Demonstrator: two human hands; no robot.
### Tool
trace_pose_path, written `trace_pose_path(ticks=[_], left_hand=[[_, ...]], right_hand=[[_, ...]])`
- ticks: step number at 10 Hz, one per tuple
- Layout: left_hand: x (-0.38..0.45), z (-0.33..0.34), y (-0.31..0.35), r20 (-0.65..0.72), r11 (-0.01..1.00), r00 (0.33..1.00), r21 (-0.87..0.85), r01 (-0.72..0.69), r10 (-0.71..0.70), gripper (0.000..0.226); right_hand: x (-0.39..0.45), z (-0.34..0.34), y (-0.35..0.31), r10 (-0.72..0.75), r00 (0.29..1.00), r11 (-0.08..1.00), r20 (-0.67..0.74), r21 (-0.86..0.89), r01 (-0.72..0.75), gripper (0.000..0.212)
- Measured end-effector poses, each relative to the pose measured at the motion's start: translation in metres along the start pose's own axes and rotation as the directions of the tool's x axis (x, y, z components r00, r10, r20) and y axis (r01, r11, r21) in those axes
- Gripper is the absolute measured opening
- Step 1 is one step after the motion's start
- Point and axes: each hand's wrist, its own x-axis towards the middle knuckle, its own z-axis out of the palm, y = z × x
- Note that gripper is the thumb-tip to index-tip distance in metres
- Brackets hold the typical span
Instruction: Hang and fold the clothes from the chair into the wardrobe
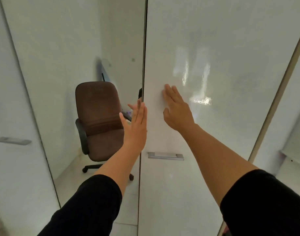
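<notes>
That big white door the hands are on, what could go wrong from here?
The left hand sits at the white door's edge, where fingers might get pinched if it swings. The right hand pushes flat on the glossy panel instead of using the handle, so it could slip.

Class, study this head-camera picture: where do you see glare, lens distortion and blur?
Head view: bright glare patches on the glossy white wardrobe door, just right of the right hand; wide-angle distortion makes the door edges lean and fan outward; the left hand at the door's edge is slightly smeared; the brown chair sits in dimmer light and looks soft.
</notes>
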Motion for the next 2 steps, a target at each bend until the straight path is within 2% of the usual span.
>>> trace_pose_path(ticks=[1, 2], left_hand=[[0.005, 0.005, 0.002, 0.076, 0.997, 0.997, -0.082, -0.004, 0.010, 0.090], [0.005, -0.005, 0.009, 0.110, 0.975, 0.993, -0.216, 0.055, -0.031, 0.088]], right_hand=[[-0.001, 0.012, 0.008, -0.020, 0.999, 1.000, -0.048, -0.025, 0.019, 0.069], [-0.013, 0.015, -0.005, 0.037, 0.998, 0.997, -0.057, 0.063, -0.034, 0.066]])
